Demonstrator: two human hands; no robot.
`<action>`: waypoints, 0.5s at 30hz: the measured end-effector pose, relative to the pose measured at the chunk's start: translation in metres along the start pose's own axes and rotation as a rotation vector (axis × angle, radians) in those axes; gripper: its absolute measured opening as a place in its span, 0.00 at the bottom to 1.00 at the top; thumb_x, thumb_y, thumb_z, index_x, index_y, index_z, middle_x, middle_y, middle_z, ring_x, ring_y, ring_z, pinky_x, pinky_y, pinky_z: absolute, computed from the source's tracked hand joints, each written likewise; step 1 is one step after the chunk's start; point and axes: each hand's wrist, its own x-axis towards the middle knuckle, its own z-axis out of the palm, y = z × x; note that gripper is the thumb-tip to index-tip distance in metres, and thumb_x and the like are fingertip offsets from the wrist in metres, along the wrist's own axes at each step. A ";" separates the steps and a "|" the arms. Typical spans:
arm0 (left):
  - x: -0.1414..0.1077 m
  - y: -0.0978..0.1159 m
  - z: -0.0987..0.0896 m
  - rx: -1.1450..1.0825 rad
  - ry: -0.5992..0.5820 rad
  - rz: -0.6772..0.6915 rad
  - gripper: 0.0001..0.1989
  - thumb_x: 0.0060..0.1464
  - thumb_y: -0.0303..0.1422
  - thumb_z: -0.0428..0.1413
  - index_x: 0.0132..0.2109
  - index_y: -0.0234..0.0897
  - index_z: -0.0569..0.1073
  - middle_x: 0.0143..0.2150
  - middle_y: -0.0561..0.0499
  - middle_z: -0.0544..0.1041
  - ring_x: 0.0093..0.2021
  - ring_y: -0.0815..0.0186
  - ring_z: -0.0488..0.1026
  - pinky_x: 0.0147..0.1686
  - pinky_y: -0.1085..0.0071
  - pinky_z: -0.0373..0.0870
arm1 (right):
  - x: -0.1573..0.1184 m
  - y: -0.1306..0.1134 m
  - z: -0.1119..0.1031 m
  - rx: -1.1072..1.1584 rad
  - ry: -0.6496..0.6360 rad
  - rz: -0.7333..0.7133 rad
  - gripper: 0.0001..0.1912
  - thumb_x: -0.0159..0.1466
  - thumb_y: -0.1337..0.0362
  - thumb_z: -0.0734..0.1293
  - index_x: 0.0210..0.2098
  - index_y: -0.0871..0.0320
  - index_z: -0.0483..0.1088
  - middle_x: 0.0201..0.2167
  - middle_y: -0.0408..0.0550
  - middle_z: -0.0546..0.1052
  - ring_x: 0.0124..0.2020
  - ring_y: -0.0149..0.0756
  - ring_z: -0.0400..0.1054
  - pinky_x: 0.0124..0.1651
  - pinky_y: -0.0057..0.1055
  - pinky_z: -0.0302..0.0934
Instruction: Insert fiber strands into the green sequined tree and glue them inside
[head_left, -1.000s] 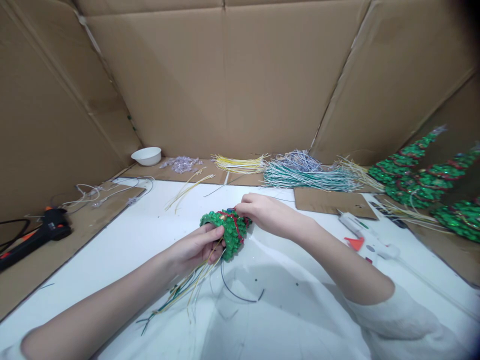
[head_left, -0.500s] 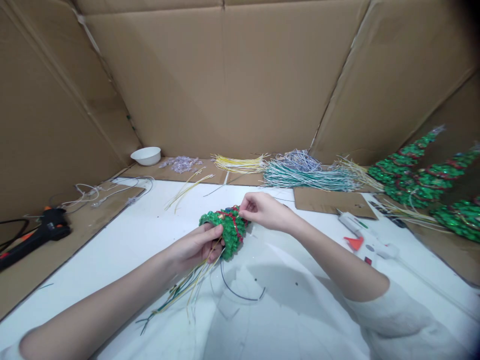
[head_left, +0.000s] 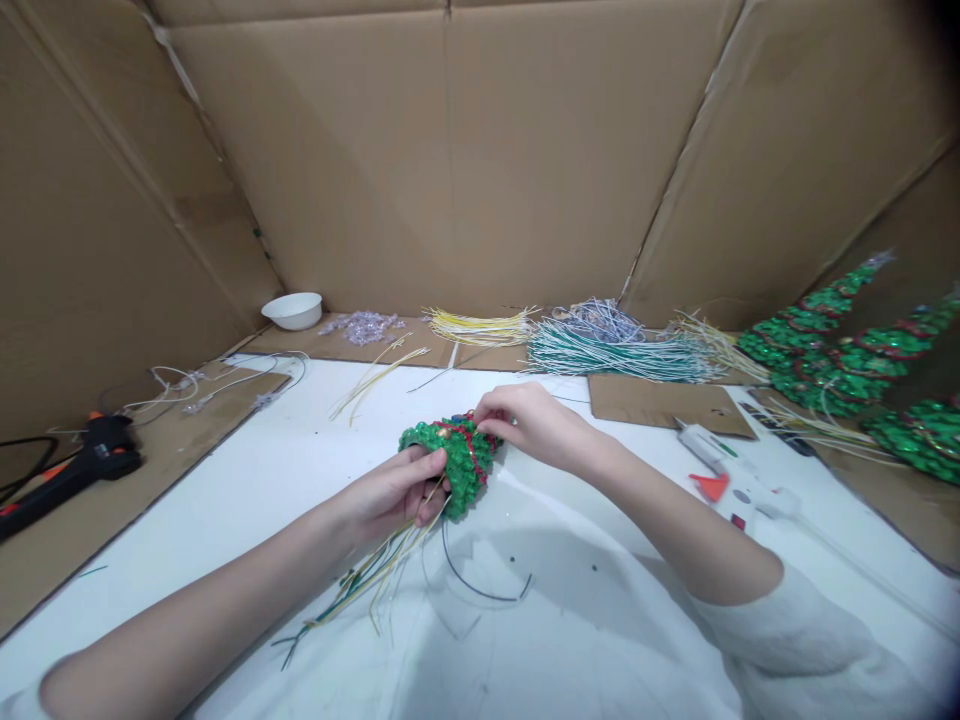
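Small green sequined tree (head_left: 456, 464) with red trim, lying tilted just above the white table, its wide base facing the left hand (head_left: 390, 492) and its top end meeting the right hand (head_left: 529, 424); thin wires (head_left: 367, 580) are trailing from the base.

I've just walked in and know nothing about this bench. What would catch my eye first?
At the centre of the white table, the left hand grips a small green sequinned cone tree with red trim while the right hand pinches its top. Finished green sequinned trees lie at the right edge, and bundles of green and white wires lie along the cardboard back wall.
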 end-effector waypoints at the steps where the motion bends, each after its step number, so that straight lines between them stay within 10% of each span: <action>1: 0.000 0.000 0.000 0.001 -0.003 0.001 0.24 0.36 0.47 0.65 0.32 0.33 0.67 0.16 0.57 0.67 0.13 0.75 0.60 0.15 0.76 0.48 | 0.000 0.001 0.000 -0.007 -0.005 0.012 0.06 0.60 0.71 0.62 0.30 0.59 0.70 0.28 0.44 0.73 0.29 0.29 0.63 0.34 0.25 0.53; 15: -0.001 0.000 -0.001 0.001 -0.023 -0.002 0.23 0.38 0.47 0.65 0.29 0.34 0.66 0.16 0.57 0.66 0.13 0.76 0.59 0.15 0.76 0.47 | 0.000 -0.004 0.004 -0.091 0.009 -0.017 0.10 0.59 0.76 0.58 0.28 0.61 0.69 0.30 0.47 0.72 0.31 0.30 0.62 0.34 0.26 0.53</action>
